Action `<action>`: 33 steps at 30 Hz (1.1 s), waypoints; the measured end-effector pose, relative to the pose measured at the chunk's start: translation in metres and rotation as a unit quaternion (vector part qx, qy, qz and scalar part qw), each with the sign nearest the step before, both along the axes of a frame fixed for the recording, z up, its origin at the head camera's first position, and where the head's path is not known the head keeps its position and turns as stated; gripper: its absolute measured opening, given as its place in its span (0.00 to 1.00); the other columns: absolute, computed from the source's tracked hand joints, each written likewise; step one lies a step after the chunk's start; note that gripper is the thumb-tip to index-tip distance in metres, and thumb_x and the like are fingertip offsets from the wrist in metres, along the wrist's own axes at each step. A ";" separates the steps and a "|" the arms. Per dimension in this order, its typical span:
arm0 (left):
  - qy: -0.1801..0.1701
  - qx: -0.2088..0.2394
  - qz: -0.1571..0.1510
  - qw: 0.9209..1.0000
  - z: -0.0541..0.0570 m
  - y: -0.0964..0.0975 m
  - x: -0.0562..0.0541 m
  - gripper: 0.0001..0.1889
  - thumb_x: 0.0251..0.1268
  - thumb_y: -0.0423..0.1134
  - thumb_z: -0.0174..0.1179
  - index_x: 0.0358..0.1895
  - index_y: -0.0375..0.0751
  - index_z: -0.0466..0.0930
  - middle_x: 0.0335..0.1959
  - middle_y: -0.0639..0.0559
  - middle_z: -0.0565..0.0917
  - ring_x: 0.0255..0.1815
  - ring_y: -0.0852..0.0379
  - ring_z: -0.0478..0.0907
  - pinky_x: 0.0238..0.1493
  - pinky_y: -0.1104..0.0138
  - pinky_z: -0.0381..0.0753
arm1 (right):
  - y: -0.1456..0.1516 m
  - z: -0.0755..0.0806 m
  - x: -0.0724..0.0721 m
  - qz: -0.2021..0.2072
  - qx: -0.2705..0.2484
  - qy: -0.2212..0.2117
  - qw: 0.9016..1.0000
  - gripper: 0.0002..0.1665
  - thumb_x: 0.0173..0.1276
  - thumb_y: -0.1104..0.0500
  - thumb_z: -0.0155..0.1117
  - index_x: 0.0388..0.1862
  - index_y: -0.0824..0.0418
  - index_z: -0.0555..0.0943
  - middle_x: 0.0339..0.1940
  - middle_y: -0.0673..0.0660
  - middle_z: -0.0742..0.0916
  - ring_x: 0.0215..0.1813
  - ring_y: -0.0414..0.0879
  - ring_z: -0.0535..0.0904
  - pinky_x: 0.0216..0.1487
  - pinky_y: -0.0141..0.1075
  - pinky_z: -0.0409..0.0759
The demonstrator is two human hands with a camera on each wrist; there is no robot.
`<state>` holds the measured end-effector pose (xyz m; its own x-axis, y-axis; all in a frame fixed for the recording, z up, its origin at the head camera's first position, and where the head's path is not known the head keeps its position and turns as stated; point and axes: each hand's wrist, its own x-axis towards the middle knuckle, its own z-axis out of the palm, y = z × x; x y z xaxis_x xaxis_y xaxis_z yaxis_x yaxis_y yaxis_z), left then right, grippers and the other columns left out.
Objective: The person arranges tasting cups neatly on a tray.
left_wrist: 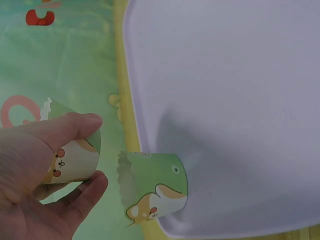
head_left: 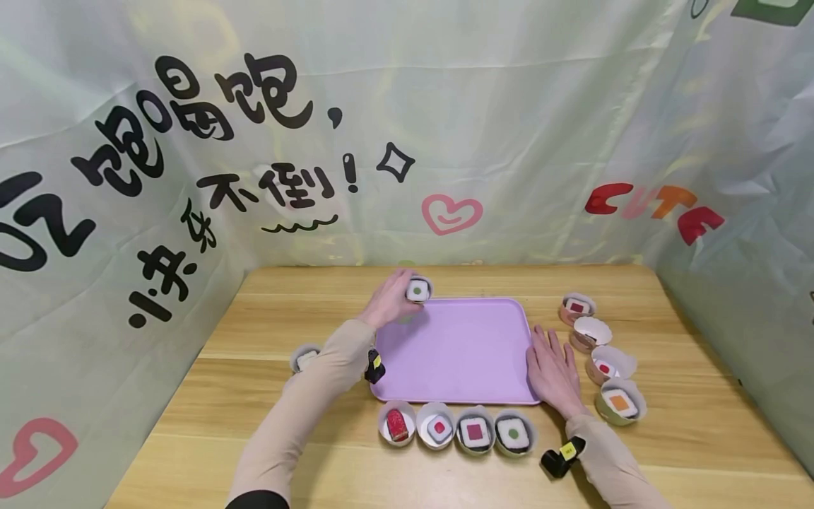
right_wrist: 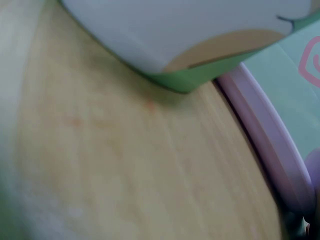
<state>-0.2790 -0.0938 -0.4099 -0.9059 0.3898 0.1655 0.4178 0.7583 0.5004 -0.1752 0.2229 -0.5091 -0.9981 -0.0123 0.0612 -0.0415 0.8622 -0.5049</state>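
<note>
My left hand (head_left: 393, 297) grips a paper cup (head_left: 419, 289) above the tray's far left part, thumb on one side and fingers on the other. Inside the cup shows a white square with a green dot. The left wrist view shows that cup (left_wrist: 75, 159) printed with a cartoon animal. Beside it, a green paper cup (left_wrist: 157, 182) stands upright at a corner of the lilac tray (head_left: 470, 353); in the head view my hand mostly hides it. My right hand (head_left: 552, 371) lies flat with straight fingers along the tray's right edge.
Several filled cups (head_left: 475, 430) stand in a row at the tray's front edge. Several more cups (head_left: 621, 401) line the table right of my right hand. Another cup (head_left: 305, 358) sits left of the tray, partly behind my sleeve. A printed cloth (head_left: 445, 141) walls the table in.
</note>
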 end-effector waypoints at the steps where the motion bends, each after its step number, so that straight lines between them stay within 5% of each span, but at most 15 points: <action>1: 0.001 -0.003 -0.003 1.000 -0.001 0.002 -0.001 0.33 0.53 0.32 0.75 0.64 0.35 0.72 0.59 0.37 0.79 0.57 0.40 0.80 0.60 0.50 0.81 | 0.000 0.000 0.000 0.000 0.000 0.000 1.000 0.32 0.82 0.55 0.32 0.79 0.71 0.57 0.81 0.72 0.58 0.82 0.70 0.44 0.80 0.65 0.36; 8: 0.026 -0.059 -0.019 0.998 -0.006 0.010 -0.004 0.32 0.55 0.36 0.75 0.63 0.37 0.72 0.57 0.39 0.80 0.55 0.43 0.81 0.58 0.52 0.82 | 0.000 0.000 0.000 0.002 -0.002 -0.003 1.000 0.32 0.83 0.55 0.32 0.79 0.70 0.55 0.81 0.72 0.56 0.83 0.70 0.43 0.79 0.66 0.35; 18: 0.091 -0.155 -0.036 0.983 -0.010 0.018 -0.004 0.29 0.56 0.42 0.75 0.60 0.41 0.75 0.52 0.44 0.83 0.50 0.46 0.84 0.50 0.55 0.85 | -0.001 0.000 0.002 0.002 -0.007 0.008 1.000 0.32 0.82 0.55 0.32 0.78 0.70 0.57 0.80 0.73 0.58 0.82 0.71 0.46 0.79 0.66 0.37; 33: 0.034 -0.205 -0.016 0.978 -0.017 0.027 -0.009 0.30 0.57 0.49 0.74 0.61 0.45 0.75 0.56 0.47 0.85 0.57 0.47 0.81 0.62 0.54 0.74 | 0.000 -0.003 0.000 0.001 -0.008 0.009 1.000 0.33 0.82 0.55 0.33 0.79 0.70 0.57 0.80 0.73 0.58 0.82 0.71 0.45 0.79 0.66 0.36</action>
